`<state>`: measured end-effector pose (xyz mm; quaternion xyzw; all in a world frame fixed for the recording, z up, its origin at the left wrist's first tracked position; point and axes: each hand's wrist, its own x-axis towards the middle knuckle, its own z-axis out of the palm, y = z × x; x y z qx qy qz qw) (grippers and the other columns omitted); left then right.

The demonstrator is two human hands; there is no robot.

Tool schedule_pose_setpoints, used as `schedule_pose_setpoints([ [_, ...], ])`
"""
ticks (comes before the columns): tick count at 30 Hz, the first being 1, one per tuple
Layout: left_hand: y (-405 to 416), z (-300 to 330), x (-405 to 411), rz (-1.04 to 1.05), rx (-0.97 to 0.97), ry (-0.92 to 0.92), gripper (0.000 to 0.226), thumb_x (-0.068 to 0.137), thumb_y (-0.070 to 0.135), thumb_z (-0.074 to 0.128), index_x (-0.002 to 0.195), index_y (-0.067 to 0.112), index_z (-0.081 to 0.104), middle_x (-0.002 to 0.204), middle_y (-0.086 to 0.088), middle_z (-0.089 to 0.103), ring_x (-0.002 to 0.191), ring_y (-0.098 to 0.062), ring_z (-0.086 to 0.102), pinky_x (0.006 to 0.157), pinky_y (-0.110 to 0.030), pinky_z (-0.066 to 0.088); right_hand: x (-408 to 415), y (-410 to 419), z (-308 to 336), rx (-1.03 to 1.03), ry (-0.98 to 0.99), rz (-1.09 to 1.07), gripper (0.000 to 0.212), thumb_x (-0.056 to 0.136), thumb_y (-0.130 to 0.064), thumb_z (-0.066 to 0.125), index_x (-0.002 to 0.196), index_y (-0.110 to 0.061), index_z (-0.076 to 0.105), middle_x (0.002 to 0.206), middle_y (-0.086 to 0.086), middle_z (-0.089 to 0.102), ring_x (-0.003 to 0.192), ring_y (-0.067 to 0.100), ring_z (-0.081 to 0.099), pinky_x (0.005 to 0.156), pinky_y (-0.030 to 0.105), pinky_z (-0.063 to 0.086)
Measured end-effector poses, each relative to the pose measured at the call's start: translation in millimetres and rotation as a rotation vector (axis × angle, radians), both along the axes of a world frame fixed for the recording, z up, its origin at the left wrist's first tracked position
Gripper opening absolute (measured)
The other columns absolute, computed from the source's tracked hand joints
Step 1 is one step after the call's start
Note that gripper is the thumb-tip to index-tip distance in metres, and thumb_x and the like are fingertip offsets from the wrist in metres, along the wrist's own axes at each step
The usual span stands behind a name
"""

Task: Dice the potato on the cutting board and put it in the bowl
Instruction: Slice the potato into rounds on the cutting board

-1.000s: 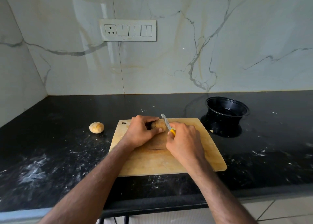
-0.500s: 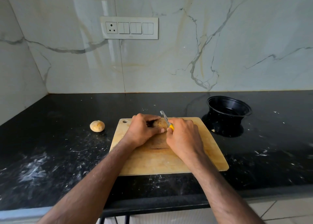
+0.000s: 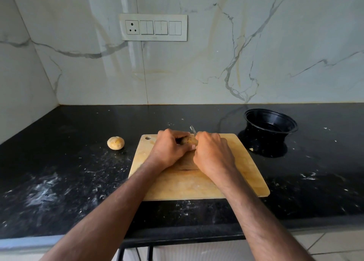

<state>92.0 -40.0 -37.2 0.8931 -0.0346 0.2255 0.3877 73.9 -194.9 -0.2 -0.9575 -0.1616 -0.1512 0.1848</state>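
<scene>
A wooden cutting board [image 3: 242,174] lies on the black counter in front of me. At its far end my left hand [image 3: 169,148] grips a brown potato [image 3: 189,140], fingers curled over its top. My right hand [image 3: 212,154] holds a small knife [image 3: 193,131] right beside it; only the blade tip shows above the knuckles, at the potato's right side. The handle is hidden in my fist. An empty black bowl [image 3: 270,122] stands on the counter to the right of the board.
A second potato [image 3: 115,142] sits on the counter left of the board. The marble wall with a switch panel [image 3: 153,27] rises behind. White specks are scattered over the counter, whose front edge runs below the board.
My right hand has closed in on the potato and the knife has sunk lower, so its yellow handle no longer shows. My left hand has kept its hold.
</scene>
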Motion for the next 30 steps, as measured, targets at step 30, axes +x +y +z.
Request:
schedule_pose_setpoints([
  [30,12,3,1,-0.061,-0.078,0.061,0.054,0.072,0.028,0.091,0.122,0.016,0.074,0.122,0.008,0.072,0.112,0.001,0.065,0.103,-0.019,0.049,-20,-13,-30,0.183,-0.064,0.008,0.032,0.099,-0.019,0.061,0.131,-0.017,0.061,0.114,-0.001,0.07,0.101,0.016,0.066,0.078,0.026,0.054],
])
